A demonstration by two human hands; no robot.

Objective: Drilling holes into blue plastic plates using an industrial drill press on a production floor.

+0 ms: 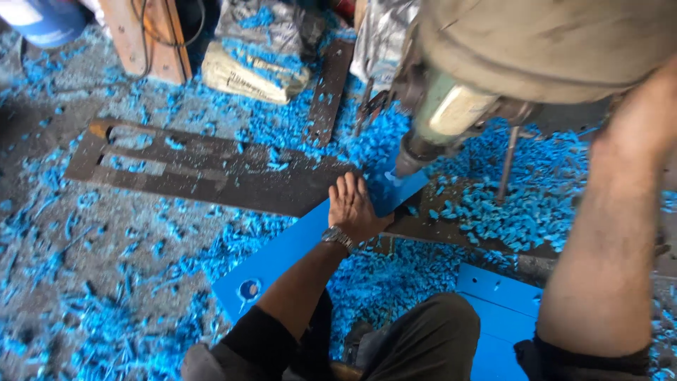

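The left hand (355, 209) lies flat, fingers spread, pressing a blue plastic strip (296, 247) onto the dark steel plate (204, 173) beneath the drill press spindle (412, 159). The right hand (645, 116) reaches up beside the machine head; its fingers are cut off, probably on a feed lever. Hold the strip firmly and keep fingertips away from the bit amid blue shavings (536, 201).

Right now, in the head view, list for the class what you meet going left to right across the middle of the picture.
Dark metal template → left hand pressing on the blue plate → drill head → heap of blue shavings → right forearm.
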